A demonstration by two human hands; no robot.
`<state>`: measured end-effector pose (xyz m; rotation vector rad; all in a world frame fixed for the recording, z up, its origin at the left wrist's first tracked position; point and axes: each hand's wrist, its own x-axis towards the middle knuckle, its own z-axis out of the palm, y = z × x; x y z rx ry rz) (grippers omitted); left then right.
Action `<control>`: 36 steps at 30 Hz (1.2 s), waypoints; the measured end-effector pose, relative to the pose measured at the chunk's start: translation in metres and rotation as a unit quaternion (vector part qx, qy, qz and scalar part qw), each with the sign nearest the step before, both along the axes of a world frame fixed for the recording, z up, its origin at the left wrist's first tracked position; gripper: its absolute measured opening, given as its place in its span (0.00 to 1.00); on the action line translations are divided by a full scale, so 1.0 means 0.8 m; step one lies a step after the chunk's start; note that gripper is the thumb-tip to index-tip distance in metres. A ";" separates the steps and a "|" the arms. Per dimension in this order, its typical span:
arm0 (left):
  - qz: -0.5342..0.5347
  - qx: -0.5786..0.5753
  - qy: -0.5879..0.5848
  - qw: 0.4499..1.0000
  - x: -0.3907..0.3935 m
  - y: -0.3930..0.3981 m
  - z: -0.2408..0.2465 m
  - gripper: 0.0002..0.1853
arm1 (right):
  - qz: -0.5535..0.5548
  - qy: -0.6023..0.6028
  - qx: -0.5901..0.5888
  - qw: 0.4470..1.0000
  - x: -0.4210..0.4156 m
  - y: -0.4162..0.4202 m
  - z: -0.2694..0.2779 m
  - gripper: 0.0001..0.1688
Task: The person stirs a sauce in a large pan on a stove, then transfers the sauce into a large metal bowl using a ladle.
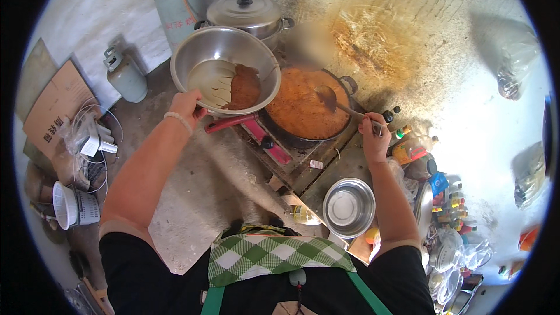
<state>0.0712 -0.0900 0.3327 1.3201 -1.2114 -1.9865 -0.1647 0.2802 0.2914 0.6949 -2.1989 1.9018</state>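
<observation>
My left hand (186, 108) grips the near rim of a wide stainless steel basin (208, 50). The basin tilts, and a patch of thick reddish-brown sauce (246, 87) clings inside it with streaks beside it. Just right of the basin, a dark wok (349, 84) with a red handle (232, 123) sits on the gas stove (271, 144). Orange-brown liquid (297, 105) with a foamy surface fills the wok. My right hand (376, 138) is closed around the handle of a metal ladle (326, 95), whose bowl rests in that liquid. The basin's right side overlaps the wok's left edge.
A lidded steel pot (245, 13) stands behind the basin, near a large gas cylinder (177, 4). An empty steel bowl (349, 208) sits on the counter close to my right forearm. Bottles (411, 151) line the right wall. A smaller cylinder (126, 76) stands left.
</observation>
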 end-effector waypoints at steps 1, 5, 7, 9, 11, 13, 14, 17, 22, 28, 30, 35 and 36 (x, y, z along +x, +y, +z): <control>0.001 -0.007 0.002 1.000 0.002 -0.001 0.000 0.11 | -0.010 -0.062 -0.051 0.997 0.002 -0.004 -0.003 0.05; 0.005 -0.027 0.003 1.000 0.008 -0.005 0.004 0.11 | -0.116 -0.217 -0.184 0.952 -0.024 0.000 -0.005 0.06; 0.007 -0.034 0.005 0.999 0.010 -0.005 0.004 0.10 | -0.135 -0.245 -0.209 0.937 -0.035 0.008 -0.004 0.08; 0.011 -0.039 0.011 0.999 0.012 -0.003 0.006 0.08 | -0.135 -0.272 -0.237 0.923 -0.045 0.017 -0.002 0.08; 0.008 -0.031 0.020 0.999 0.011 -0.002 0.005 0.08 | -0.139 -0.280 -0.243 0.918 -0.053 0.024 0.008 0.10; 0.007 -0.029 0.020 0.999 0.011 -0.004 0.004 0.09 | -0.139 -0.303 -0.251 0.908 -0.057 0.024 0.029 0.11; 0.007 -0.031 0.016 0.999 0.010 -0.005 0.003 0.11 | -0.136 -0.293 -0.250 0.913 -0.056 0.024 0.040 0.12; -0.006 -0.030 0.025 0.999 0.006 -0.011 -0.007 0.12 | -0.132 -0.271 -0.255 0.919 -0.056 0.021 0.080 0.13; -0.029 -0.035 0.015 0.999 -0.004 -0.009 -0.011 0.12 | -0.100 -0.211 -0.254 0.939 -0.054 0.010 0.155 0.12; -0.028 -0.020 0.037 0.999 -0.031 0.035 -0.004 0.09 | -0.041 -0.163 -0.215 0.962 -0.013 -0.013 0.210 0.12; -0.025 0.011 0.032 0.999 -0.042 0.039 -0.016 0.12 | -0.016 -0.146 -0.200 0.969 0.003 -0.028 0.210 0.11; -0.052 0.056 0.065 0.995 -0.052 0.059 -0.027 0.11 | 0.061 -0.011 -0.096 0.993 0.070 -0.054 0.194 0.12; -0.053 0.069 0.070 0.994 -0.053 0.062 -0.027 0.10 | 0.095 0.027 -0.077 0.992 0.081 -0.054 0.189 0.10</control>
